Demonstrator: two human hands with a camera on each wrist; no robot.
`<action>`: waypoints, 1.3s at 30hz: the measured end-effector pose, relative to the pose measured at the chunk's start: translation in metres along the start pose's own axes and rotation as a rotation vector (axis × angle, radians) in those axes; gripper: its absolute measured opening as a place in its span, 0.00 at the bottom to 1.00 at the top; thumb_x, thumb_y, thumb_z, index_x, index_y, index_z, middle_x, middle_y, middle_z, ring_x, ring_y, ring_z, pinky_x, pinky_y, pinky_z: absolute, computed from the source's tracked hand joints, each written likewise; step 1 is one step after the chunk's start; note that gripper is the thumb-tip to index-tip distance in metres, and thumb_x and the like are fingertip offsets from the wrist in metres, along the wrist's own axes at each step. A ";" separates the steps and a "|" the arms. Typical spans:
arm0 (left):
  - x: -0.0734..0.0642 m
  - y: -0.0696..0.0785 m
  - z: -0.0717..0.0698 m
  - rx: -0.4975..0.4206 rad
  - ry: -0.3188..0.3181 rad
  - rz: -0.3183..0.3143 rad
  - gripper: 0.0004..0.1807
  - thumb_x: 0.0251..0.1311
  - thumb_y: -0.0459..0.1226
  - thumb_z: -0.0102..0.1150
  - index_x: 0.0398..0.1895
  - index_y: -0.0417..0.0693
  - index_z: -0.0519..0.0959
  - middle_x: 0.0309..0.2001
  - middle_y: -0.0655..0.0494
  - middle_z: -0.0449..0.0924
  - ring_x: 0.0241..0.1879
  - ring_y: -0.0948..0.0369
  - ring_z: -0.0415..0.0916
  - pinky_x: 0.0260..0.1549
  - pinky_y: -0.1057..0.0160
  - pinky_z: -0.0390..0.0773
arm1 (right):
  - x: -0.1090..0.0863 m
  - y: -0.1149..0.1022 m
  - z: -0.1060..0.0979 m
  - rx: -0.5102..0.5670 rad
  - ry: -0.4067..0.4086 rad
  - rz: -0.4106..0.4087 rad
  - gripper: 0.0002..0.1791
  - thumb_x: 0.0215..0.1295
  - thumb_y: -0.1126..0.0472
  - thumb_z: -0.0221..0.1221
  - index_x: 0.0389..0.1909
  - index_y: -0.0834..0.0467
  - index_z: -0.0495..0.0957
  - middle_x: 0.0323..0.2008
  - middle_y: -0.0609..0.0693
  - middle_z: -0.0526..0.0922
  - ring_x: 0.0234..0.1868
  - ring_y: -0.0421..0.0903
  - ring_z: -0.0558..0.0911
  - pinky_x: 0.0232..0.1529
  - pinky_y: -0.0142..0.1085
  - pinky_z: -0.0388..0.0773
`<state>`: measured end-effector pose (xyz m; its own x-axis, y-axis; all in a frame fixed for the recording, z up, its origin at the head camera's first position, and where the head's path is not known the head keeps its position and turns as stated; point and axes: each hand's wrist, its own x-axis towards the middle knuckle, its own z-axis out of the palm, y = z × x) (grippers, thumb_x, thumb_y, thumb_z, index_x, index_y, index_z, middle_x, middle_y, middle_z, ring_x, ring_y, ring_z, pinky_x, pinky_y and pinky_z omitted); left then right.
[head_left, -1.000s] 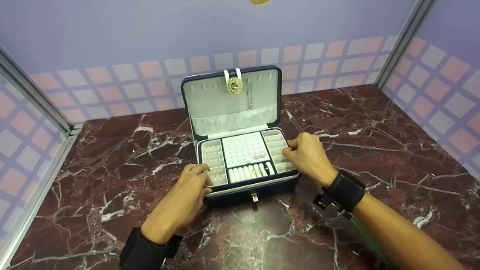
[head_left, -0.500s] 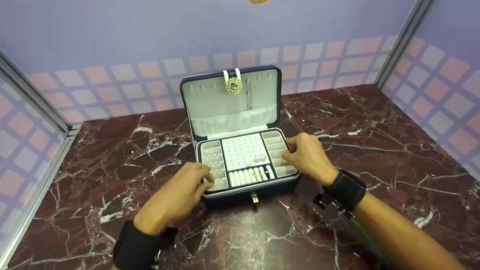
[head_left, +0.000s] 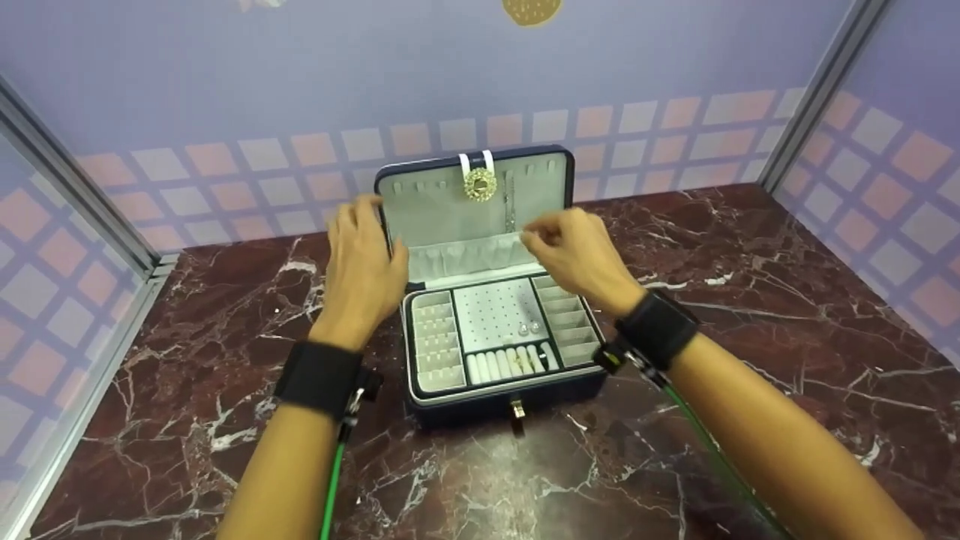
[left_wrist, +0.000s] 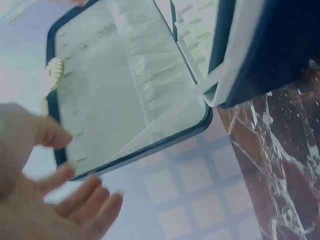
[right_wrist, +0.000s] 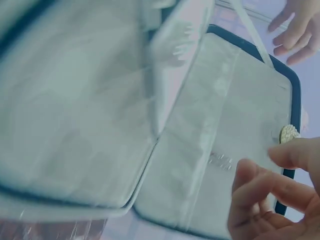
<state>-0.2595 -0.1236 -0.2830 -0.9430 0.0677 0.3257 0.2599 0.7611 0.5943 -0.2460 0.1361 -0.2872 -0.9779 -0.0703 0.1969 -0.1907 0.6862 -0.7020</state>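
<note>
A dark blue jewelry box [head_left: 465, 401] stands on the table with its lid [head_left: 442, 214] raised. My left hand [head_left: 360, 262] is at the lid's left edge, fingers spread and holding nothing; the left wrist view shows a gap between thumb and fingers. Over the box's right half hovers my right hand [head_left: 577, 247], its fingers loosely bent and nothing between them. A silver necklace [head_left: 509, 202] hangs inside the lid, close to the right hand. Pearl-like earrings [head_left: 529, 328] sit on the white perforated panel [head_left: 491, 311], and several rings [head_left: 529, 360] sit in the padded rolls below.
A round gold clasp ornament [head_left: 480, 184] hangs from a strap at the lid's top. Small compartments [head_left: 436, 341] line the box's left and right sides. A metal latch [head_left: 517, 409] is on the front. The marbled table [head_left: 225, 375] ends at tiled-pattern walls [head_left: 270, 154].
Both hands have left the box's side rims and risen. My left hand went up to the lid's left edge; the right moved up and inward. The head view has tilted slightly upward.
</note>
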 end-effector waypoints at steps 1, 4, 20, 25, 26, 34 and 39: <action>0.004 0.002 0.002 -0.013 0.011 -0.022 0.33 0.71 0.35 0.52 0.76 0.40 0.54 0.70 0.35 0.58 0.67 0.43 0.63 0.56 0.48 0.82 | 0.004 -0.004 0.001 0.035 -0.004 0.007 0.15 0.75 0.57 0.58 0.55 0.58 0.83 0.43 0.58 0.89 0.27 0.45 0.81 0.26 0.30 0.80; 0.013 0.007 0.004 -0.055 0.013 -0.059 0.40 0.72 0.34 0.49 0.80 0.45 0.42 0.77 0.33 0.46 0.71 0.41 0.59 0.58 0.47 0.82 | 0.016 -0.015 0.002 0.158 -0.017 0.033 0.17 0.76 0.57 0.56 0.60 0.58 0.79 0.51 0.60 0.87 0.40 0.51 0.87 0.37 0.36 0.86; 0.019 0.008 -0.009 -0.168 0.053 0.142 0.22 0.77 0.36 0.47 0.70 0.38 0.69 0.70 0.40 0.72 0.70 0.48 0.70 0.73 0.54 0.69 | 0.030 -0.030 0.010 0.445 0.097 0.008 0.11 0.72 0.60 0.61 0.47 0.63 0.83 0.36 0.55 0.87 0.32 0.48 0.86 0.35 0.39 0.87; 0.008 0.008 -0.018 -0.183 0.074 0.158 0.18 0.74 0.36 0.53 0.62 0.39 0.76 0.61 0.41 0.79 0.62 0.49 0.78 0.67 0.54 0.76 | 0.014 -0.028 0.002 0.405 0.034 -0.005 0.10 0.72 0.58 0.61 0.46 0.60 0.83 0.37 0.55 0.88 0.32 0.48 0.85 0.34 0.36 0.85; 0.005 0.008 -0.020 -0.185 0.078 0.158 0.17 0.73 0.36 0.54 0.60 0.39 0.77 0.60 0.41 0.80 0.60 0.49 0.79 0.66 0.53 0.77 | 0.011 -0.027 0.001 0.396 0.020 -0.008 0.10 0.72 0.58 0.61 0.46 0.60 0.83 0.38 0.55 0.88 0.33 0.48 0.85 0.34 0.35 0.85; -0.027 0.002 -0.035 -0.152 0.084 0.255 0.15 0.67 0.34 0.62 0.54 0.37 0.79 0.55 0.40 0.82 0.54 0.48 0.81 0.62 0.49 0.78 | -0.026 -0.020 0.000 0.295 -0.074 -0.080 0.09 0.73 0.57 0.59 0.44 0.58 0.82 0.37 0.58 0.87 0.32 0.47 0.84 0.34 0.35 0.85; -0.048 -0.002 -0.038 -0.113 0.011 0.347 0.21 0.64 0.32 0.63 0.60 0.38 0.77 0.55 0.39 0.80 0.52 0.48 0.81 0.60 0.47 0.80 | -0.053 -0.011 0.001 0.244 -0.105 -0.116 0.07 0.73 0.59 0.60 0.42 0.58 0.84 0.32 0.55 0.87 0.31 0.50 0.84 0.33 0.33 0.84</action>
<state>-0.2068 -0.1524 -0.2721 -0.7926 0.3022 0.5296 0.5860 0.6177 0.5245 -0.1923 0.1315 -0.2905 -0.9494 -0.2213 0.2230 -0.3047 0.4755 -0.8253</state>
